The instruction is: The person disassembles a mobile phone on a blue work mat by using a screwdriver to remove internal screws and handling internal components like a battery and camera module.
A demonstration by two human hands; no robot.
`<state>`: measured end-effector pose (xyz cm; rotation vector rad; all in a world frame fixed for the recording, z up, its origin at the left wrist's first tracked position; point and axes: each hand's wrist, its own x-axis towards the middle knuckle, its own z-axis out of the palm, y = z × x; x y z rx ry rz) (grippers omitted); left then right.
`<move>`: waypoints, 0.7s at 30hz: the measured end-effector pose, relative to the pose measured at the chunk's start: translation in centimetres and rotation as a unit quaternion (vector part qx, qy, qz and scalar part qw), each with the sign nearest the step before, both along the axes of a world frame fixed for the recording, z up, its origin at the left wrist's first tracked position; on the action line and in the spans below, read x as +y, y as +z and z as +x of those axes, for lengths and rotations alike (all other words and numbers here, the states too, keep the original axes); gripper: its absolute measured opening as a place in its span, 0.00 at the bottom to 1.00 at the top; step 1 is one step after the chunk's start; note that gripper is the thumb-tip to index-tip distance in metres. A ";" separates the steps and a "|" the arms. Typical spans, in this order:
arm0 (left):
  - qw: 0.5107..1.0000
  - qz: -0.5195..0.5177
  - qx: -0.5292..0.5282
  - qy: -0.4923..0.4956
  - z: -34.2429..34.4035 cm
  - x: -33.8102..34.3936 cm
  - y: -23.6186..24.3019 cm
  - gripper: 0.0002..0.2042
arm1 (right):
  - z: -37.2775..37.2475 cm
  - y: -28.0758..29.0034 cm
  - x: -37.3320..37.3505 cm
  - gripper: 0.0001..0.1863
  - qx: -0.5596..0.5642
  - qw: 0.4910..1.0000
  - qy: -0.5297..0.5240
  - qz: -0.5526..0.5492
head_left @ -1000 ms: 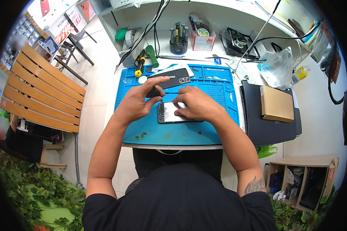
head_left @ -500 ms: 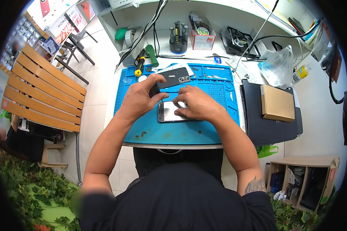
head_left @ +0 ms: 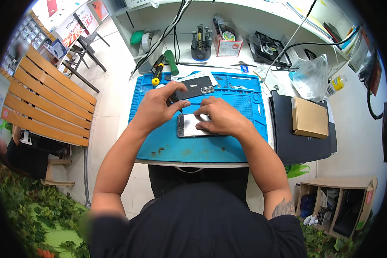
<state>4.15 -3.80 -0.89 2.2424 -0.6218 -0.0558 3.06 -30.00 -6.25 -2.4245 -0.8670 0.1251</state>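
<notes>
pale tiled floor [head_left: 107, 98] | slatted wooden furniture [head_left: 51, 105] | white wall [head_left: 346, 146]

A black T-shirt [head_left: 198, 223] bares a right-arm tattoo [head_left: 283, 208]

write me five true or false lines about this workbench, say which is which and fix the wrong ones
1. The right hand is touching the nearer phone. True.
2. The mat under that phone is red. False: it is blue.
3. The second phone, with its camera lenses showing, lies beyond the nearer one. True.
4. The left hand grips the yellow-and-black tool. False: that tool lies beyond the hand, out of its grasp.
5. The cardboard box sits on the mat. False: it rests to the right of the mat, on a dark flat thing.
</notes>
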 end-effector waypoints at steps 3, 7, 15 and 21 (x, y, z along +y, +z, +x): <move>0.997 -0.072 0.004 -0.041 0.5 0.8 -0.9 0.21 | 0.1 0.4 0.1 0.19 0.004 1.000 0.002 -0.004; 0.996 0.057 -0.074 -0.013 0.2 0.5 0.0 0.24 | 0.1 0.4 0.0 0.19 0.010 1.000 -0.002 0.000; 0.996 0.070 -0.047 -0.032 -0.6 0.8 1.7 0.31 | 0.0 0.4 0.1 0.13 -0.009 1.000 -0.004 -0.007; 0.994 0.054 -0.078 -0.046 -0.5 0.9 1.4 0.33 | 0.2 -0.2 0.2 0.11 -0.011 1.000 -0.003 -0.008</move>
